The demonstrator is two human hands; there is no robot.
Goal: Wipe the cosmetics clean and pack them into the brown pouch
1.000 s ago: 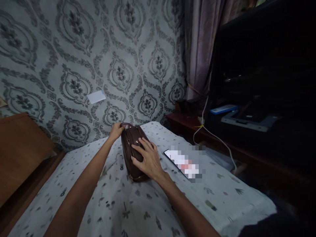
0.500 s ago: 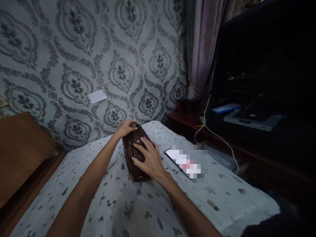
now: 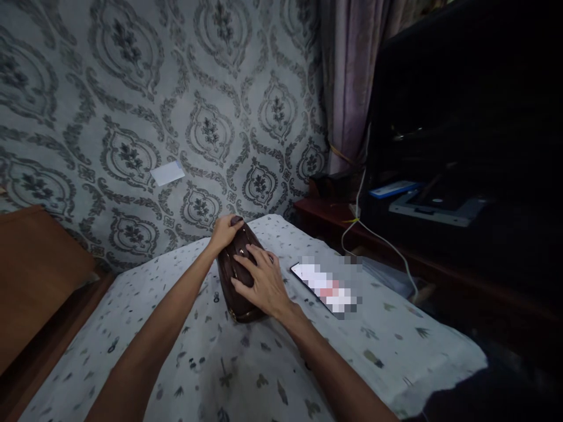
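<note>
A dark brown leather bag [image 3: 229,271] with gold-coloured zips and fittings lies on the bed, its far end angled toward the wall. At that far end my left hand [image 3: 225,230] grips the bag's top edge, its thumb over the front. My right hand [image 3: 264,281] rests on the bag's upper face with the fingers spread apart. Part of the bag's right side is hidden beneath it. A phone [image 3: 319,285] with a lit, blurred screen lies to the right of the bag, apart from both hands.
A white patterned sheet [image 3: 185,351] covers the bed. Patterned wallpaper [image 3: 211,129] with a white card [image 3: 168,173] stands behind it. A brown wooden board [image 3: 39,269] is at left. On the right are a white cable [image 3: 391,251], a curtain [image 3: 349,76] and a dark screen [image 3: 461,117].
The view has shifted slightly, so everything sits a little farther left. The bag looks slightly turned under my hands, and both hands keep nearly the same places on it.
</note>
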